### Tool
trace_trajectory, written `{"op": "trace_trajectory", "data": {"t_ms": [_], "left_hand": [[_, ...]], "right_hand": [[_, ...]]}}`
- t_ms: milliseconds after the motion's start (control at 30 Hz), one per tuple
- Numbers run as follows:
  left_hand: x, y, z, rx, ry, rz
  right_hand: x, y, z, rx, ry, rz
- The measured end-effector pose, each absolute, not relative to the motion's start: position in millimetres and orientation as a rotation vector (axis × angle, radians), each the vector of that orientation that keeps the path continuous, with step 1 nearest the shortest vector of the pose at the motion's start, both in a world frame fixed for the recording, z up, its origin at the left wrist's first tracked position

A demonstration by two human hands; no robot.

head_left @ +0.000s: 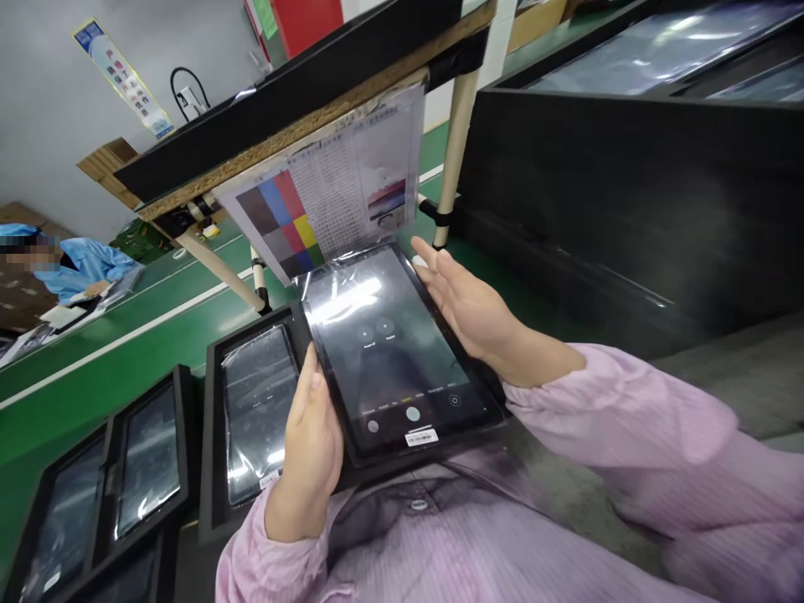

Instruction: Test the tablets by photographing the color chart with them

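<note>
Grip of bare left hand [312, 452] and right hand [476, 311] clamps a black, glass-faced tablet [395, 368], mid-frame, by its sides; top edge meets white colour-chart sheet [342, 180] in view; underside hidden.

Several black trays [212, 435] sit close together on a green, white-striped worktop [151, 353]
</note>
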State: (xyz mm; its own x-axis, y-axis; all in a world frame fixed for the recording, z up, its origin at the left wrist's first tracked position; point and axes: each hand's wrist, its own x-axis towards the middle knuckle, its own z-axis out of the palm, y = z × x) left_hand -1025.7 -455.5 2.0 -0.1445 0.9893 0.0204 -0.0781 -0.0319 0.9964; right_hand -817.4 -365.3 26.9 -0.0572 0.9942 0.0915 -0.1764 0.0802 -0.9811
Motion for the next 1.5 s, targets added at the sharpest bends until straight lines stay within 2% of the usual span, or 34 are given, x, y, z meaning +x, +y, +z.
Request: {"op": "trace_trajectory", "data": {"t_ms": [167,300,400,500,700,867,1067,1300,1400,1500], "left_hand": [[-1048,-474,1,1.358,1.214,1.351],[-1086,-493,19,1.678,1.515,1.398],[-1121,-494,25,2.012,1.926,1.165],[-1148,-488,25,2.282,2.21,0.865],[-1163,-476,21,2.396,2.427,0.559],[-1165,-470,12,2.352,2.434,0.251],[-1168,-464,11,2.511,2.229,0.609],[-1149,-465,8,2.533,2.046,0.468],[-1142,-466,7,2.526,2.056,0.453],[-1139,-464,4,2.547,2.07,0.433]], "right_hand": [[-817,-346,1,-1.138,-1.314,1.262],[-812,-364,9,-1.138,-1.91,0.835],[-816,-378,11,-1.148,-2.32,0.486],[-824,-381,3,-1.212,-2.474,0.294],[-815,-384,1,-1.266,-2.257,0.138],[-795,-400,-6,-1.393,-2.22,0.216],[-792,-407,-14,-1.455,-2.109,0.292],[-794,-407,-13,-1.402,-2.17,0.176],[-793,-410,-15,-1.359,-1.997,0.131],[-792,-411,-17,-1.359,-1.786,0.229]]}}
